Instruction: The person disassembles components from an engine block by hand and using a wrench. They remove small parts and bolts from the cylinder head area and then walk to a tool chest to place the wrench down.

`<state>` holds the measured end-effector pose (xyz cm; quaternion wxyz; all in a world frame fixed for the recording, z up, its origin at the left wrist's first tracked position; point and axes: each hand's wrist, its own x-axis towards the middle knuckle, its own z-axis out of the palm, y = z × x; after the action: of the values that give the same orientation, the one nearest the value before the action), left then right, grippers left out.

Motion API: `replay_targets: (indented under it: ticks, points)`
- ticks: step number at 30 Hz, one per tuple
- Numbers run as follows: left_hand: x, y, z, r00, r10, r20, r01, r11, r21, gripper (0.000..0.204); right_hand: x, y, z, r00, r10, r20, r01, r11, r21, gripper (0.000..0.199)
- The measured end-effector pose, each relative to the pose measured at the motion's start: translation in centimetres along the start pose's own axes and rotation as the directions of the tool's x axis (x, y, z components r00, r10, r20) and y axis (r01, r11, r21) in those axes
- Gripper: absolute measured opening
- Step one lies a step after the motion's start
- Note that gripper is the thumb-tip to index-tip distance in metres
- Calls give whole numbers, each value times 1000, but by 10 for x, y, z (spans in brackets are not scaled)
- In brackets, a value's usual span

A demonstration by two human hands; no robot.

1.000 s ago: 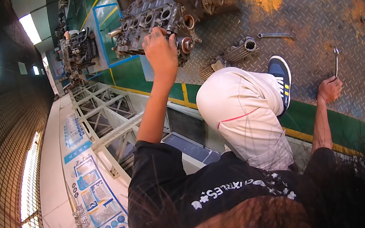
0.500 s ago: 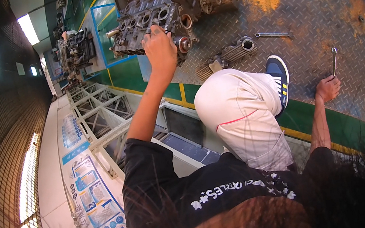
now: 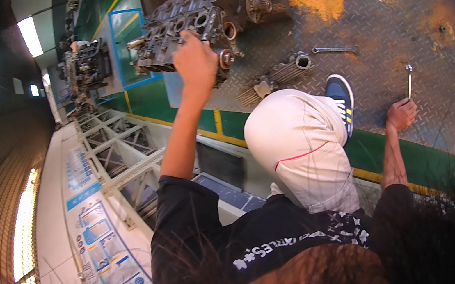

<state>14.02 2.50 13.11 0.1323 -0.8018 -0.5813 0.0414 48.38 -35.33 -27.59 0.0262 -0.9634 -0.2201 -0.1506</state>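
Note:
My left hand (image 3: pixel 196 64) is on the side of a greasy engine (image 3: pixel 180 25), its fingers curled over the edge of the part with several round ports. The fingertips are partly hidden by the hand. Just right of that hand, a round reddish-brown and metal end piece (image 3: pixel 226 58) sticks out of the engine. Down on the right, my right hand (image 3: pixel 401 114) is closed round the lower end of a wrench (image 3: pixel 410 79). The wrench's open head points away from me, over the patterned metal floor plate (image 3: pixel 380 60).
Another long wrench (image 3: pixel 336 50) lies on the plate beside a ribbed metal cover (image 3: pixel 280 78). My bent knee (image 3: pixel 290 127) and blue shoe (image 3: pixel 340 96) are between my arms. A white metal frame (image 3: pixel 129 151) stands at left; another engine (image 3: pixel 89 65) is farther off.
The whole view has shifted slightly, so the engine appears a little farther left. My left hand stays at the engine and my right hand still holds the wrench.

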Motion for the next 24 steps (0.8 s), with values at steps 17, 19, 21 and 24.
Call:
replay_targets:
  ticks: [17,19,21,24]
  points:
    - [-11,-26,6,992,-72,-107,31,939,-343,65,52,-85,-117,998,-24,52,-21,681,732,24]
    - [-15,-35,12,983,-169,-77,131,924,-360,53,77,-128,-147,991,-5,131,-114,472,874,26]
    - [-10,-21,6,963,-266,-44,228,892,-391,44,116,-165,-170,974,-14,226,-223,101,970,24]
    - [-13,-19,9,946,-320,-57,260,848,-462,36,165,-226,-257,897,-359,257,-352,-229,908,35]
